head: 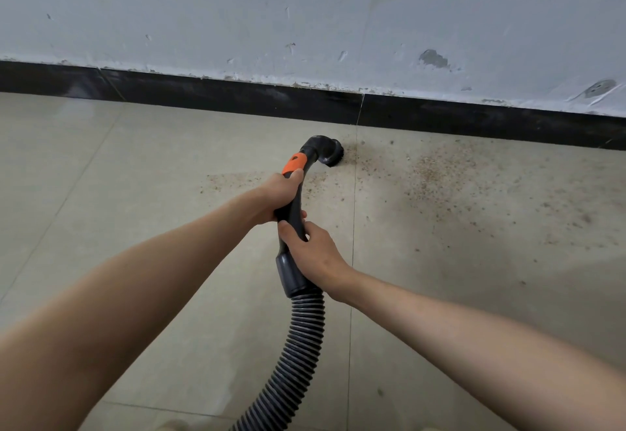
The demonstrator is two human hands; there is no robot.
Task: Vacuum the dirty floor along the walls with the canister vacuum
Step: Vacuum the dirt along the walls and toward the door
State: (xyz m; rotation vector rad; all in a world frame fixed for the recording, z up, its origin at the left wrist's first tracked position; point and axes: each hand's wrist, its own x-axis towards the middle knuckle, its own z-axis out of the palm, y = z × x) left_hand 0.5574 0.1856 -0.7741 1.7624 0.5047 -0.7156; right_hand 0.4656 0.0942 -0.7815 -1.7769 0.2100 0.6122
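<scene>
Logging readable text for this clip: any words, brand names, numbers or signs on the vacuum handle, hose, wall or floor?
None can be read.
Black curved vacuum handle with its orange collar: no lettering shows; the left hand and right hand cover part of it.
Black ribbed hose: plain.
White scuffed wall, black baseboard, beige tiled floor: only chips, stains and brown grit.

Soft, even daylight; faint shadow on the floor (508, 278) at right; wide-angle bending at the edges; sharp focus
</scene>
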